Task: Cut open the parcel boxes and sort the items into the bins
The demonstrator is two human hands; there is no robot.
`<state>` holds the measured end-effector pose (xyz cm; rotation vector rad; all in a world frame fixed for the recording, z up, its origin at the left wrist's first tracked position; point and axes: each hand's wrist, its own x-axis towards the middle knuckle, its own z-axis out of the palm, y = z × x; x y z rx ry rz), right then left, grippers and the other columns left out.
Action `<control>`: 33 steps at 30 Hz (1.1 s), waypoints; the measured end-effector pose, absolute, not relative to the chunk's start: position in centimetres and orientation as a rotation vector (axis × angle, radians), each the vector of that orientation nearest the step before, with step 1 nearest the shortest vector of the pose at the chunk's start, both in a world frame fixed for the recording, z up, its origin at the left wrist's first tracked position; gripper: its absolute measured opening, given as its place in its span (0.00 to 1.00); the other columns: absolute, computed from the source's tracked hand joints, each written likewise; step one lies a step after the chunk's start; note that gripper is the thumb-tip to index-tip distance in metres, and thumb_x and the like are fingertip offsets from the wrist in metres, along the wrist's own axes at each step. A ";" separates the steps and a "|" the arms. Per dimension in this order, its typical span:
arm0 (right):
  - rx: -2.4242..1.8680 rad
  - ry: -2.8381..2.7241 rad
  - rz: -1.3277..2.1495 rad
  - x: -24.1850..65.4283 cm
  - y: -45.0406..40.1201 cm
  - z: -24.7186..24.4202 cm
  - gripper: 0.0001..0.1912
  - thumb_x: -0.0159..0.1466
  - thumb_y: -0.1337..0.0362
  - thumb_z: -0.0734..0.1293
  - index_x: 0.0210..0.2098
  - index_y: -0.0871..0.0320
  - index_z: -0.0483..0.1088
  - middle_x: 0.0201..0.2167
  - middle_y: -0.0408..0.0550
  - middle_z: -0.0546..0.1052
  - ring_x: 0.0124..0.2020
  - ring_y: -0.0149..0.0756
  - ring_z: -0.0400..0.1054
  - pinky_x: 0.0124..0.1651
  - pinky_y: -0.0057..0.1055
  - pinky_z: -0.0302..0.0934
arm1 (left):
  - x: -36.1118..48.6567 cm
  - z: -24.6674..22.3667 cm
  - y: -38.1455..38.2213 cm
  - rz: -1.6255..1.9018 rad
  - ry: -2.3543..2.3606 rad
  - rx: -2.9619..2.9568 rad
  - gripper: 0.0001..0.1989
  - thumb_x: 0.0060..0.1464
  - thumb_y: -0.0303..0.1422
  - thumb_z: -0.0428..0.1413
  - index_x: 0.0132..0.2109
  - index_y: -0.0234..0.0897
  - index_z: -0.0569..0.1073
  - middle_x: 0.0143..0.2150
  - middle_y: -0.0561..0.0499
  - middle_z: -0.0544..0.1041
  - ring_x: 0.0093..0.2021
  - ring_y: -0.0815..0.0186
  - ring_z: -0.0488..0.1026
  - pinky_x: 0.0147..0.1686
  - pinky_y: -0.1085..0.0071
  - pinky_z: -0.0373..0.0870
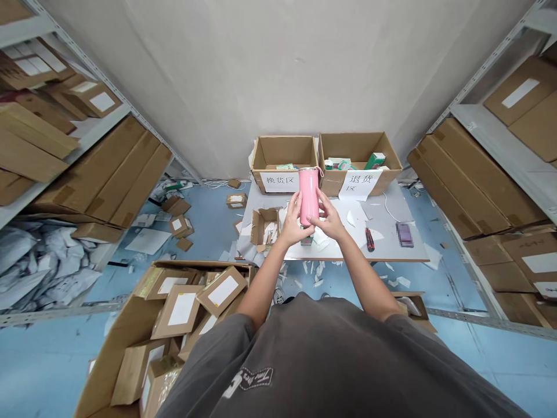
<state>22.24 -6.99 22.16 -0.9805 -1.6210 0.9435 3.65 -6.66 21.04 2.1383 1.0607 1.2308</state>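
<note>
A pink tumbler (309, 197) with a small pink loop at its top is held upright above the table (391, 249). My left hand (292, 222) wraps its left side, and my right hand (329, 217) grips its right side and lower edge. Below the tumbler, a small green box (307, 240) is partly hidden by my hands. Behind it stand two open cardboard boxes with handwritten signs, the left one (262, 181) and the right one (333, 184), which contains green-and-white boxes.
A small open carton (256, 229), a red-and-black cutter (369, 239) and a blurred purple item (405, 234) lie on the table. A large carton (117, 342) of labelled parcels stands at front left. Shelves with boxes flank both sides; paper scraps litter the floor.
</note>
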 end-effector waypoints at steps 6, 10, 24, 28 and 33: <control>-1.004 -1.666 0.833 22.0 -7.4 22.5 0.52 0.70 0.42 0.73 0.84 0.41 0.47 0.85 0.48 0.48 0.81 0.58 0.51 0.65 0.48 0.74 | 4.0 21.2 -6.5 1.237 1.148 2.198 0.62 0.56 0.36 0.70 0.85 0.51 0.40 0.85 0.37 0.42 0.81 0.38 0.55 0.73 0.46 0.67; -0.942 -1.668 0.950 22.4 -7.1 22.7 0.55 0.69 0.40 0.74 0.84 0.38 0.43 0.85 0.47 0.43 0.75 0.58 0.64 0.61 0.46 0.77 | 3.7 21.3 -6.6 1.233 1.023 2.040 0.59 0.62 0.41 0.67 0.84 0.55 0.36 0.86 0.39 0.42 0.81 0.43 0.57 0.67 0.53 0.75; -0.928 -1.553 1.071 22.0 -6.1 22.0 0.61 0.66 0.41 0.77 0.85 0.38 0.39 0.84 0.47 0.52 0.69 0.53 0.70 0.59 0.46 0.79 | 4.1 20.3 -5.8 1.221 1.035 1.987 0.61 0.61 0.44 0.67 0.85 0.48 0.35 0.83 0.38 0.54 0.78 0.47 0.63 0.73 0.51 0.69; -1.008 -1.538 0.981 21.0 -6.3 21.5 0.60 0.67 0.44 0.76 0.85 0.40 0.39 0.84 0.47 0.49 0.70 0.54 0.70 0.57 0.45 0.80 | 4.6 20.2 -5.4 1.213 1.291 2.110 0.64 0.55 0.41 0.71 0.84 0.41 0.40 0.83 0.33 0.53 0.80 0.39 0.57 0.78 0.43 0.58; -1.068 -1.651 0.752 20.7 -7.1 22.1 0.53 0.69 0.49 0.75 0.84 0.42 0.47 0.84 0.47 0.49 0.80 0.57 0.54 0.65 0.48 0.75 | 4.8 20.4 -5.8 1.244 1.371 2.067 0.63 0.55 0.43 0.72 0.84 0.42 0.42 0.81 0.30 0.57 0.78 0.38 0.61 0.74 0.43 0.66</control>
